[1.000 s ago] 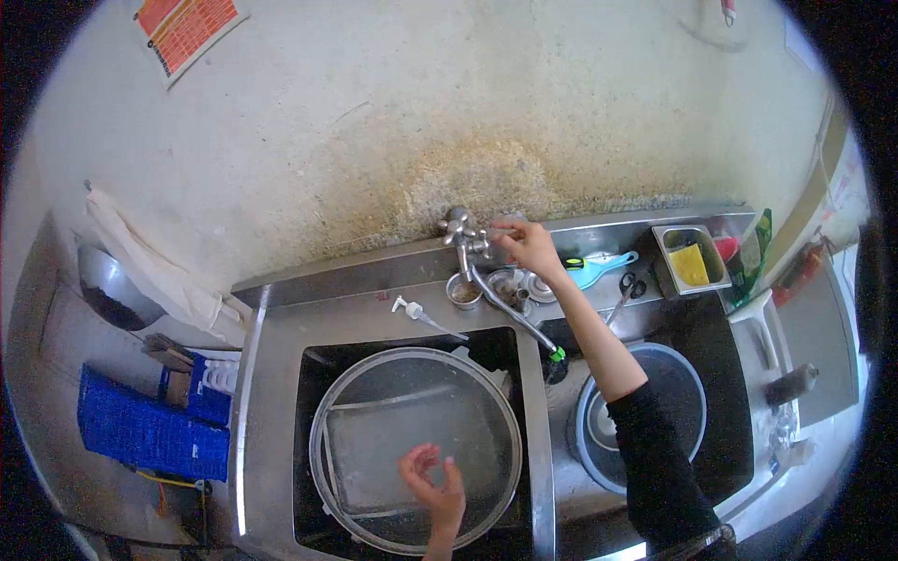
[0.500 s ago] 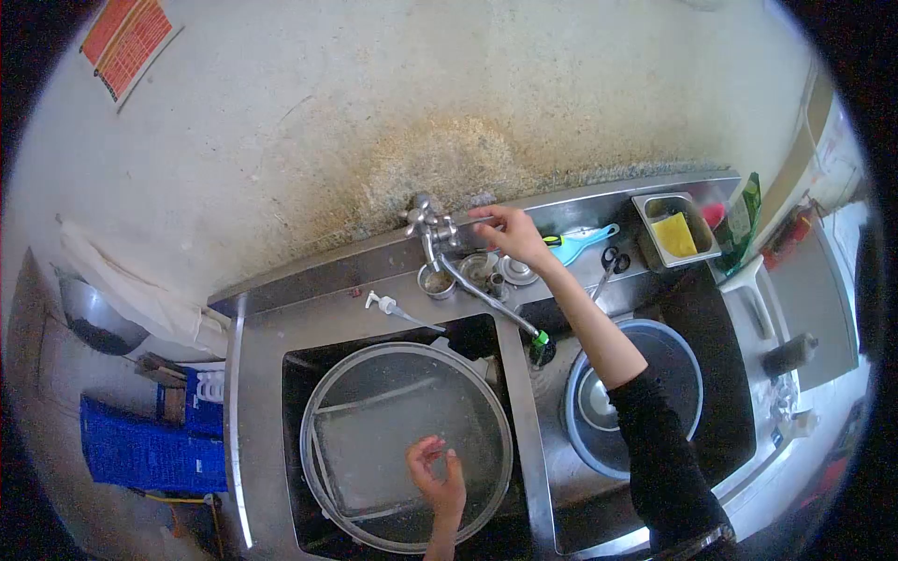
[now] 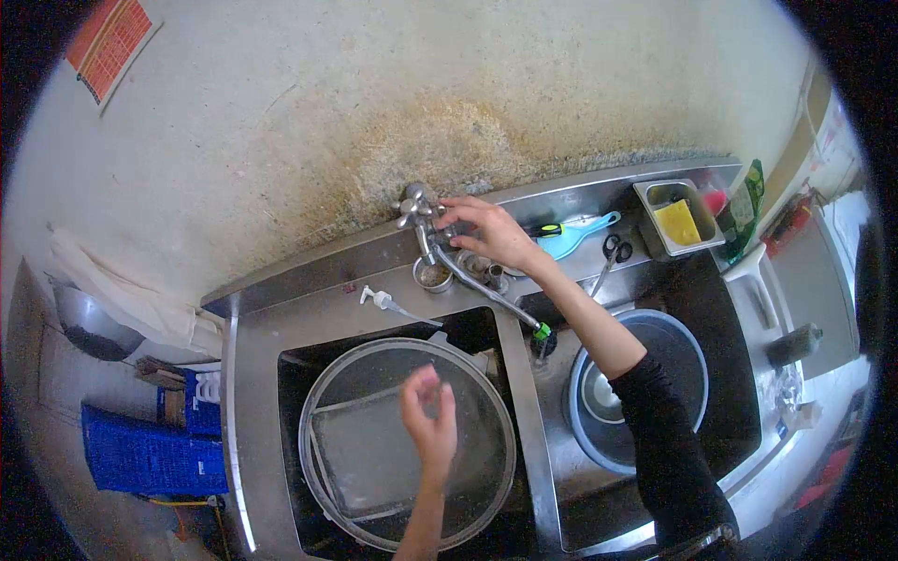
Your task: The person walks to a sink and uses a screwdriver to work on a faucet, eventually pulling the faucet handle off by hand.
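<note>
Metal tap projects from the wall, long spout slanting down-right. Right hand has reached the tap, grip unclear; left hand, empty, half-curled, has moved forward above the left sink.

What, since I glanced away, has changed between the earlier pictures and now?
The right hand moved leftward to the tap; it now overlaps the tap's side in view, though whether it grips is unclear. The left hand moved forward over the large round rim, holding nothing. The blue basin, scissors and yellow sponge stayed where they were.
</note>
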### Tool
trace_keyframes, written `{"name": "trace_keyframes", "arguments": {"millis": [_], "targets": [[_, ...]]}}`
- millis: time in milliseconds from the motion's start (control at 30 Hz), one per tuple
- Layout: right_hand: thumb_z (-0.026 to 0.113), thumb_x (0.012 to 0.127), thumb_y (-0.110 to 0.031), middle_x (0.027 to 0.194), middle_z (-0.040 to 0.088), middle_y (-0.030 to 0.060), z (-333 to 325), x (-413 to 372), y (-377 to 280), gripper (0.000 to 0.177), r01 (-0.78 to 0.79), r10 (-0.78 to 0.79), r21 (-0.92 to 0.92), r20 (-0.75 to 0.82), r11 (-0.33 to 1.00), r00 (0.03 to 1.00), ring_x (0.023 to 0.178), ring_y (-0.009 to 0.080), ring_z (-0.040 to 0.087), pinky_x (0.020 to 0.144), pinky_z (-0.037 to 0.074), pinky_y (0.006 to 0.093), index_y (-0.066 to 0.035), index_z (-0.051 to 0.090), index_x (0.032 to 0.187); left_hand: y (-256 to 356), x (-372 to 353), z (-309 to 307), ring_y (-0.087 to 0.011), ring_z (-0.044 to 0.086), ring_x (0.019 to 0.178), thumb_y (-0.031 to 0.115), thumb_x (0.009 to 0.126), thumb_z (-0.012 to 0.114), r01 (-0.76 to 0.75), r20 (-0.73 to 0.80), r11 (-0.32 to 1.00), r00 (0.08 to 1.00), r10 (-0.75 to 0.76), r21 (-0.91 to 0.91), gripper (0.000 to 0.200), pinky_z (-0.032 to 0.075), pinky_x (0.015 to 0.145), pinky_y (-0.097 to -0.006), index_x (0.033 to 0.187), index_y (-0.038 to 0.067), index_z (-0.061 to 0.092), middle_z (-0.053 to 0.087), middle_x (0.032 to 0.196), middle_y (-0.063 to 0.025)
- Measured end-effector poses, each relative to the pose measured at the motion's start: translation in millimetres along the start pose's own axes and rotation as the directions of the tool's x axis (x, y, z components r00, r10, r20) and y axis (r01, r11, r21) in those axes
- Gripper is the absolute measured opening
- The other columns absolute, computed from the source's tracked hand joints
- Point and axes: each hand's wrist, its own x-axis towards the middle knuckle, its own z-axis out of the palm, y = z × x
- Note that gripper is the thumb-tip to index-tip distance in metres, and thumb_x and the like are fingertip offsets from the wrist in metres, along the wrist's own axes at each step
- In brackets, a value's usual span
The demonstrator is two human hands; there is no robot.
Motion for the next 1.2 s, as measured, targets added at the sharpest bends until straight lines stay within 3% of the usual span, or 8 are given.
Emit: {"name": "trace_keyframes", "arguments": {"millis": [200,333,367,533,600,633,800,1200], "targets": [[0.071,0.079,-0.026,0.083,0.067,0.0124,10,0,10,0.044,-0.509,0.558,0.467,0.038,0.723,0.829,0.073,0.0168,0.065,0.067,0.050,0.0308,-0.006,0.057,0.115,-9,123,38,-0.0196,0.057,0.098,0.016,0.088,0.061,0.023,-0.051,0.998,0.998,-0.026,-0.060,0.040,0.047,0.082,-0.0307,0.123,0.002,0.049,0.056,0.112,-0.0146],[0.070,0.080,-0.028,0.072,0.065,0.0076,38,-5,31,0.044,-0.596,0.597,0.594,0.227,0.541,0.769,0.064,0.0101,0.059,0.060,0.048,0.0270,-0.006,0.058,0.116,-29,184,55,-0.0190,0.059,0.095,0.015,0.086,0.063,-0.007,-0.057,0.997,0.998,0.003,-0.073,0.039,0.048,0.081,-0.0297,0.120,0.000,0.051,0.057,0.112,-0.0163],[0.065,0.084,-0.012,0.087,0.066,0.0018,34,0,30,0.034,-0.568,0.524,0.499,0.242,0.654,0.816,0.074,0.0064,0.058,0.067,0.049,0.0223,-0.004,0.059,0.116,-26,191,57,-0.0183,0.060,0.094,0.015,0.085,0.064,0.029,-0.052,0.993,0.998,-0.035,-0.113,0.039,0.049,0.080,-0.0290,0.119,-0.001,0.052,0.058,0.110,-0.0166],[0.066,0.078,-0.001,0.093,0.067,0.0043,28,-2,5,0.022,-0.494,0.498,0.437,0.115,0.751,0.859,0.077,0.0092,0.061,0.071,0.049,0.0243,-0.004,0.068,0.100,-31,209,69,-0.0140,0.063,0.083,0.009,0.082,0.067,0.004,-0.008,0.957,1.000,-0.007,-0.290,0.027,0.050,0.075,-0.0247,0.104,-0.005,0.060,0.065,0.094,-0.0126],[0.068,0.072,-0.002,0.091,0.068,0.0105,34,-5,6,0.030,-0.170,0.218,0.215,-0.220,0.962,0.951,0.074,0.0236,0.064,0.070,0.051,0.0322,-0.013,0.069,0.099,-34,211,73,-0.0130,0.063,0.081,0.006,0.080,0.069,0.021,-0.039,0.948,0.999,-0.035,-0.318,0.024,0.051,0.074,-0.0243,0.099,-0.006,0.061,0.066,0.093,-0.0115],[0.067,0.071,-0.001,0.099,0.066,0.0134,35,-7,5,0.030,-0.216,0.255,0.203,-0.192,0.955,0.948,0.084,0.0309,0.064,0.074,0.051,0.0352,-0.013,0.069,0.099,-34,213,73,-0.0124,0.062,0.080,0.006,0.080,0.069,0.015,-0.032,0.942,0.999,-0.028,-0.335,0.023,0.050,0.073,-0.0236,0.098,-0.006,0.062,0.066,0.091,-0.0111],[0.064,0.074,0.001,0.100,0.065,0.0160,41,-9,2,0.029,-0.235,0.281,0.196,-0.249,0.952,0.927,0.090,0.0270,0.065,0.076,0.052,0.0348,-0.011,0.069,0.099,-29,219,71,-0.0105,0.062,0.076,0.004,0.077,0.071,0.122,-0.025,0.937,0.990,-0.138,-0.327,0.021,0.048,0.067,-0.0214,0.094,-0.005,0.063,0.067,0.086,-0.0099],[0.067,0.080,-0.019,0.068,0.061,0.0187,21,14,4,0.017,-0.483,0.486,0.103,-0.004,0.870,0.874,0.057,0.0293,0.061,0.057,0.047,0.0375,-0.012,0.070,0.095,-29,219,73,-0.0094,0.060,0.075,0.009,0.075,0.075,0.143,-0.004,0.921,0.988,-0.155,-0.362,0.021,0.046,0.069,-0.0212,0.090,-0.002,0.064,0.067,0.084,-0.0080]]}}
